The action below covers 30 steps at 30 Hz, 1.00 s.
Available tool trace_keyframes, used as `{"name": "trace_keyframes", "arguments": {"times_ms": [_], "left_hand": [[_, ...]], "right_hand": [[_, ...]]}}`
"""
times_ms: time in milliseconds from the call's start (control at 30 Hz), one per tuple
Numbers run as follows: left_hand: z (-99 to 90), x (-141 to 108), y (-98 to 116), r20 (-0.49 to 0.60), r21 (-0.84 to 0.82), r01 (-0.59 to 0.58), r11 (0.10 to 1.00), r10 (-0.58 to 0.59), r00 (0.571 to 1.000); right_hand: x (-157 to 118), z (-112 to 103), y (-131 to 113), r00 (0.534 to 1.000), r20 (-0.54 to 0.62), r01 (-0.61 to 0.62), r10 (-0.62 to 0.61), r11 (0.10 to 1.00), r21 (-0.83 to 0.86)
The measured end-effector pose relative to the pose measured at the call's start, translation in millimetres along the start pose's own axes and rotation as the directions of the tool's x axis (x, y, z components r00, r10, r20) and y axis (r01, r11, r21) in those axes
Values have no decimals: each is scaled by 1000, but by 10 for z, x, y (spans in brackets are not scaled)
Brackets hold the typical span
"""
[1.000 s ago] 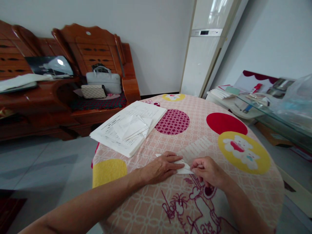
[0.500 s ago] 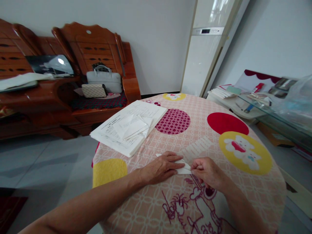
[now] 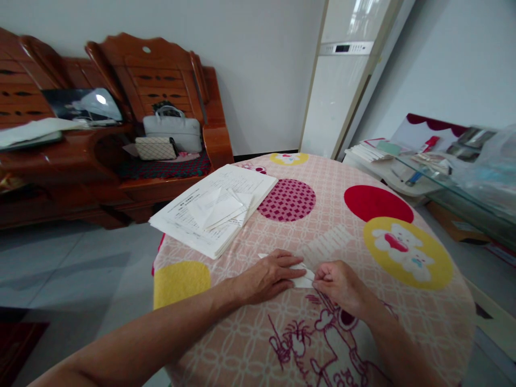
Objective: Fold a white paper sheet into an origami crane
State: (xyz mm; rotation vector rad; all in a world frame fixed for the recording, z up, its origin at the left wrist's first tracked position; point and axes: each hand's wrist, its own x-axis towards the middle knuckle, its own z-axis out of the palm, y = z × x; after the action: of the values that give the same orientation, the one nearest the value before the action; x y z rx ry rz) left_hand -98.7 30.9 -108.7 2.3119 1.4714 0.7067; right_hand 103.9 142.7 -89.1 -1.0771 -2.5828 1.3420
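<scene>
A small folded piece of white paper (image 3: 303,280) lies on the patterned tablecloth (image 3: 242,344) near the front of the round table. My left hand (image 3: 274,277) rests flat across it, fingers stretched out and pointing right, covering most of its left part. At the paper's right end, my right hand (image 3: 341,285) pinches the corner between thumb and curled fingers. Left of the hands sits a thick stack of printed sheets (image 3: 181,228), with several folded white papers (image 3: 226,208) on top.
Wooden chairs (image 3: 153,86) stand behind on the left, holding a grey handbag (image 3: 173,131) and a quilted purse (image 3: 156,148). On the right, a glass-topped stand (image 3: 447,188) carries a plastic bag (image 3: 492,161) and papers. A tall white air conditioner (image 3: 330,102) is at the back.
My right hand has shifted slightly left along the paper's right corner. My left hand stays pressed on the paper, and the view has tilted a little.
</scene>
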Motion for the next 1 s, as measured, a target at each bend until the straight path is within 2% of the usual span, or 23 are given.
{"name": "trace_keyframes", "arguments": {"times_ms": [267, 533, 767, 1000], "left_hand": [[-5, -6, -17, -28, -29, 1, 1000, -2, 1000], [3, -22, -39, -40, -98, 12, 995, -16, 999], [-19, -25, -16, -46, -168, 60, 984, -68, 997], [-3, -35, -31, -52, -138, 40, 990, -48, 998]], "right_hand": [[35, 53, 9, 998, -54, 27, -36, 988, -153], [47, 76, 57, 995, -74, 53, -67, 983, -176], [69, 93, 98, 997, -71, 29, -37, 994, -110], [45, 121, 19, 997, -67, 17, -31, 978, -207]]}}
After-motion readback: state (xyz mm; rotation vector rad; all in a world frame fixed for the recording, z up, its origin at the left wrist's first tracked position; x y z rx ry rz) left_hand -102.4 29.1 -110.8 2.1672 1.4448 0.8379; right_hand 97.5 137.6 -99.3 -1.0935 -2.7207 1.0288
